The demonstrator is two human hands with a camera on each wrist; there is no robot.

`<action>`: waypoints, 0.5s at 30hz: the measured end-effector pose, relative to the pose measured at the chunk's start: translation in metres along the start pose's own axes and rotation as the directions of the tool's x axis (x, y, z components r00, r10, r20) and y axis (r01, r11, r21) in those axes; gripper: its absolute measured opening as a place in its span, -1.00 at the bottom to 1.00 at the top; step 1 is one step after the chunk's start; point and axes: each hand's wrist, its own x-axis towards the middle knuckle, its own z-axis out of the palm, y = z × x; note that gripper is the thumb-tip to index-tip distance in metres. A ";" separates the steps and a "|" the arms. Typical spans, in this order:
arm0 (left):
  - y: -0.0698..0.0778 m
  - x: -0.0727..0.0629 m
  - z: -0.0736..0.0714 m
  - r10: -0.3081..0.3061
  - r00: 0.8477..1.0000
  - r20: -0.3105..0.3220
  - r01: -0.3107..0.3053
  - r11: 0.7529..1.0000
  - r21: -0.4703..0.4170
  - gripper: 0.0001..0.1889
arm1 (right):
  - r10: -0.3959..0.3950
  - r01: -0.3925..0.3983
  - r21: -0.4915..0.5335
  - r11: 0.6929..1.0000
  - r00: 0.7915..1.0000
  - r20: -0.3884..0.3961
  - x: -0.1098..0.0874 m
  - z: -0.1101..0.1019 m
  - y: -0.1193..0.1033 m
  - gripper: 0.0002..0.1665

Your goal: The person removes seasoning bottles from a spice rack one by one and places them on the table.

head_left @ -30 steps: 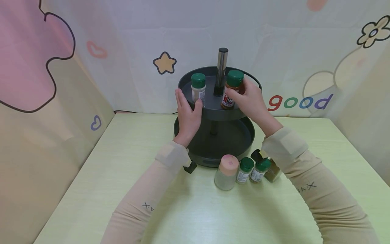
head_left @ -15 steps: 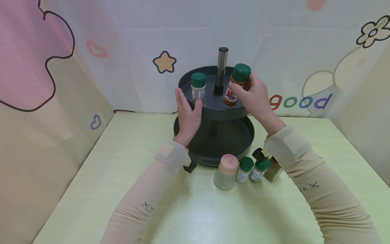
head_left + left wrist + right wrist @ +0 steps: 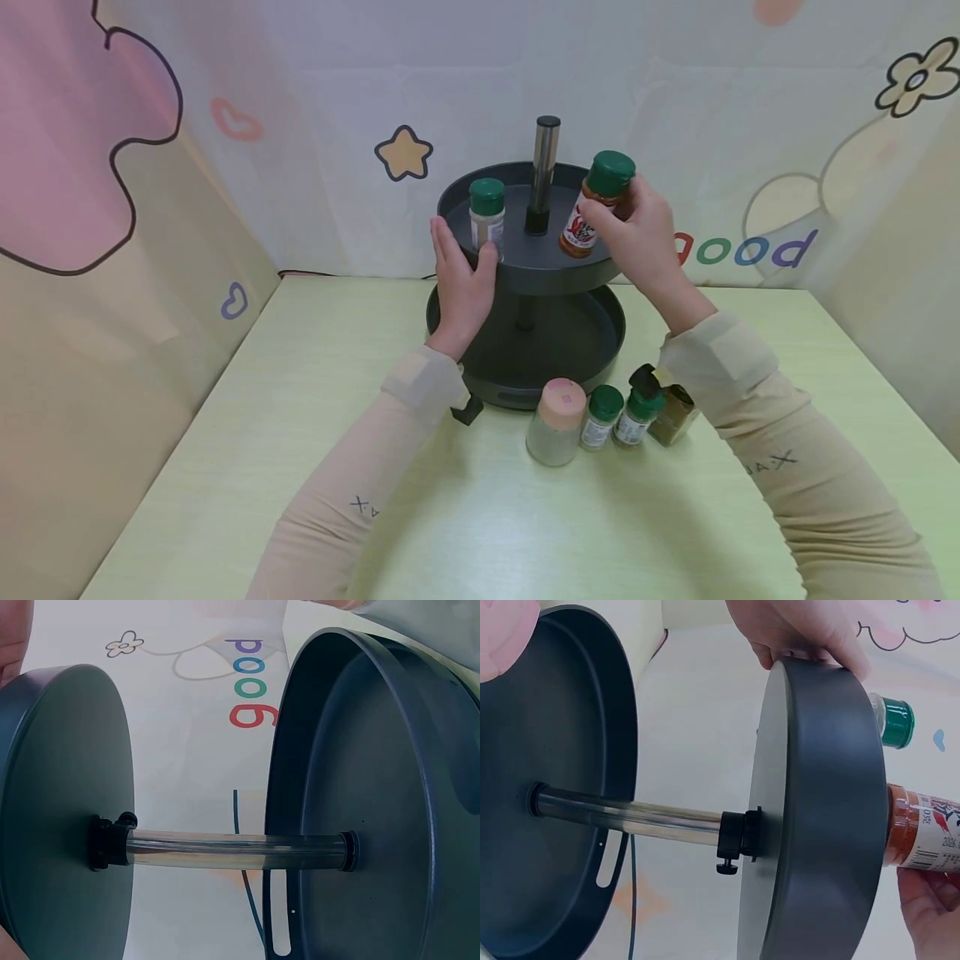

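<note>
My right hand [image 3: 637,237] grips a spice jar [image 3: 583,227] with a green cap and orange-red contents. It leans to the right, its base low over the upper tray [image 3: 555,279] of a dark two-tier stand. In the right wrist view, the jar's label [image 3: 937,832] shows past the tray's rim. My left hand [image 3: 465,287] rests against the upper tray's left side, fingers straight and thumb at the front wall. Just beyond that thumb, another green-capped jar [image 3: 487,215] with pale contents stands upright in the tray.
In front of the lower tray [image 3: 525,367] stand a pink-lidded glass jar [image 3: 557,425], two small green-capped jars [image 3: 602,417] and a brownish container [image 3: 672,417], partly behind the right sleeve. A metal post [image 3: 545,162] rises through the stand's middle.
My right hand has moved right across the upper tray with the red spice jar, which has gone from nearly upright to tilted. The left hand stays in place.
</note>
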 end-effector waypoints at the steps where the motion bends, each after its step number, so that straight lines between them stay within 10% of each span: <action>1: 0.000 0.000 0.000 0.001 1.000 -0.001 -0.001 1.000 0.003 -0.21 | -0.001 0.001 0.004 1.000 1.000 -0.006 0.000 -0.001 0.000 -0.54; 15: -0.001 -0.001 0.001 -0.012 1.000 -0.003 0.012 1.000 0.011 -0.21 | 0.002 -0.001 0.009 1.000 0.998 -0.058 -0.011 -0.018 0.002 -0.58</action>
